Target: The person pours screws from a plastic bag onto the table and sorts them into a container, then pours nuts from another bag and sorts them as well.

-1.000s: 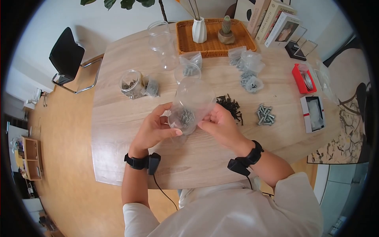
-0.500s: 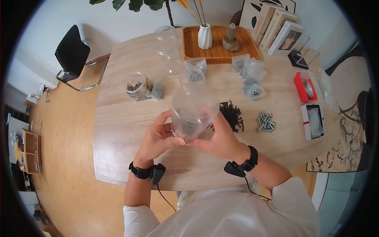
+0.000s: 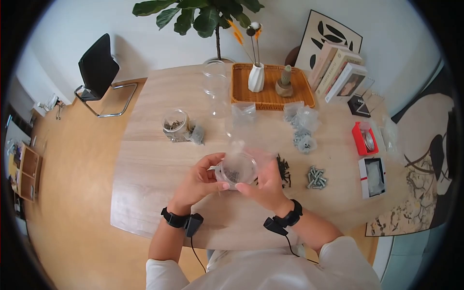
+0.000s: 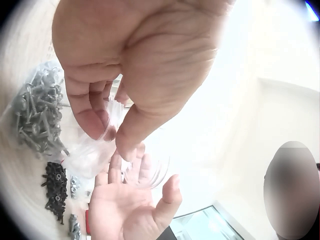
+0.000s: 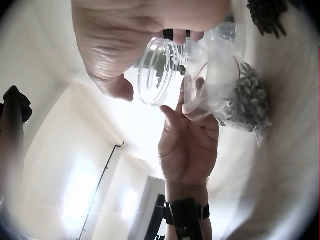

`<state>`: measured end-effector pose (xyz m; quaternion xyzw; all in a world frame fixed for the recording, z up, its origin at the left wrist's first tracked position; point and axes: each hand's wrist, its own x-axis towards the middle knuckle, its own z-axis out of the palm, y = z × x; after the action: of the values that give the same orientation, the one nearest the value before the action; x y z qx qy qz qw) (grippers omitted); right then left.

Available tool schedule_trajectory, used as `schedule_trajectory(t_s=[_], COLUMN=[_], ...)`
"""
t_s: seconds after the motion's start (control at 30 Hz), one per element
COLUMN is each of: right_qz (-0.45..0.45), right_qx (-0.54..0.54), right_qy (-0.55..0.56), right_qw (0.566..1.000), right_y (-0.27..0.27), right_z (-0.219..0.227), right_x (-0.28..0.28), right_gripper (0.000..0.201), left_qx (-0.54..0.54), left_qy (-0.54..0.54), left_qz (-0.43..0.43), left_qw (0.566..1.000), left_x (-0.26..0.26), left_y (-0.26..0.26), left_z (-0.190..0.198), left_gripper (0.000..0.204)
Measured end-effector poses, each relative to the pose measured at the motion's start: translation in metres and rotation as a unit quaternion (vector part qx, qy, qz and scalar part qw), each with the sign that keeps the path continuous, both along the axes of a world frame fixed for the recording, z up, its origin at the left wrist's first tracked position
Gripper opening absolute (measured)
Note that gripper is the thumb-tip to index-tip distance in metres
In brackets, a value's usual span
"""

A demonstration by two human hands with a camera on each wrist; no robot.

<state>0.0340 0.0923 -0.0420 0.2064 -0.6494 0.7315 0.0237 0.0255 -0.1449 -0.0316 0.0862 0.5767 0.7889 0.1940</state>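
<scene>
My left hand (image 3: 195,186) pinches the upper edge of a clear plastic bag (image 4: 90,157) between thumb and fingers. Silvery screws (image 4: 39,115) fill the lower part of that bag, which hangs close over the table. My right hand (image 3: 268,188) holds a clear plastic jar (image 3: 241,166), with its fingers around the far side. Tilted, the jar has its ringed mouth (image 5: 157,75) right beside the bag's top in the right wrist view. A pile of black screws (image 3: 284,171) lies just beyond my right hand, and silver bolts (image 3: 316,177) lie farther right.
An open jar of screws (image 3: 175,123) and a small bag (image 3: 196,134) stand back left. Clear jars (image 3: 215,92) stand behind, near a wicker tray (image 3: 241,106). Several bags of hardware (image 3: 302,125) lie back right. A red box (image 3: 363,140) and white box (image 3: 372,178) sit at the right.
The jar in my right hand has tipped down toward me, its mouth now at the bag. My left hand keeps its pinch on the bag. The head view has tilted upward.
</scene>
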Motion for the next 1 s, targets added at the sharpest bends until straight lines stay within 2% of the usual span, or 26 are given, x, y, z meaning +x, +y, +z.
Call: schedule_trajectory(t_s=[0.07,0.2,0.27,0.5,0.57,0.67,0.73,0.8,0.87,0.9,0.97,1.0], right_qz=[-0.004,0.020,0.029,0.043,0.060,0.081,0.050,0.023,-0.045,-0.041,-0.091,-0.086], right_qx=[-0.105,-0.073,-0.063,-0.031,-0.103,-0.029,0.102,0.129,0.209,0.209,0.358,0.356], right_qy=[-0.028,-0.025,-0.014,-0.018,-0.099,-0.092,0.028,0.137,0.204,0.207,0.346,0.353], right_qw=[0.994,0.997,0.998,0.998,0.988,0.992,0.993,0.982,0.955,0.955,0.862,0.861], right_y=[-0.002,-0.003,-0.002,0.009,0.014,0.021,0.015,-0.007,-0.035,-0.050,-0.083,-0.103], right_z=[0.010,0.002,0.000,0.009,0.020,0.069,0.105,0.139,0.169,0.180,0.199,0.202], right_x=[0.002,-0.001,-0.002,-0.010,-0.014,-0.036,-0.068,-0.107,-0.153,-0.174,-0.209,-0.229], right_gripper=[0.090,0.088,0.089,0.094,0.098,0.098,0.099,0.098,0.096,0.096,0.090,0.090], left_qx=[-0.027,-0.012,-0.032,-0.014,-0.005,0.014,0.017,0.017,0.014,0.016,0.031,0.032], left_qy=[0.014,0.021,-0.008,-0.009,-0.006,-0.021,-0.022,-0.023,-0.018,-0.016,-0.013,-0.008], left_qz=[0.009,0.029,0.048,0.054,0.061,0.059,0.059,0.058,0.063,0.068,0.061,0.068], left_qw=[0.999,0.999,0.998,0.998,0.998,0.998,0.998,0.998,0.998,0.997,0.998,0.997], left_x=[-0.001,-0.010,-0.011,-0.013,-0.013,-0.012,-0.013,-0.013,-0.012,-0.012,-0.012,-0.013], left_y=[0.002,0.005,0.004,0.004,0.005,0.005,0.005,0.005,0.005,0.005,0.006,0.003], left_z=[0.001,-0.009,-0.010,-0.017,-0.022,-0.025,-0.026,-0.026,-0.025,-0.027,-0.033,-0.032], left_gripper=[0.073,0.064,0.058,0.056,0.056,0.057,0.056,0.056,0.055,0.055,0.055,0.055])
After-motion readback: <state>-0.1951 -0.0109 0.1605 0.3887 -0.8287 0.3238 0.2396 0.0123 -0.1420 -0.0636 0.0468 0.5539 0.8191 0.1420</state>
